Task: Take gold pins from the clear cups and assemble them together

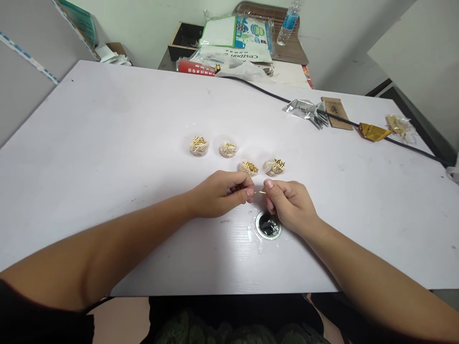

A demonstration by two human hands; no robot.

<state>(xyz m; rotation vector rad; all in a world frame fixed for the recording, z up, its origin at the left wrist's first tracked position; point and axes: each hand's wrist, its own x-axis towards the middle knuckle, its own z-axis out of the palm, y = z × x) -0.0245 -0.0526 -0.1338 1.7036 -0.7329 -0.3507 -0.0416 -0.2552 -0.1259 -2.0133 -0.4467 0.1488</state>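
My left hand [227, 195] is closed in a pinch, and the tiny gold tip of a thin pin-like piece [255, 192] pokes out from its fingertips. Facing it, my right hand [292, 203] pinches another short gold pin [262, 192] between thumb and forefinger. The two gold tips point at each other with a small gap between them. Just beyond my fingers stand small clear cups of gold pins, one cup [248, 167] by my left knuckles and one cup [274, 167] farther right. Two more cups, a left one [199, 146] and a middle one [228, 150], stand farther back.
A round metal-rimmed hole [258, 231] with clear film in it lies below my right hand. A black cable [258, 88] crosses the back right, near silver foil [304, 110], brown card [337, 113] and a gold packet [375, 132]. A water bottle [289, 24] stands behind the table.
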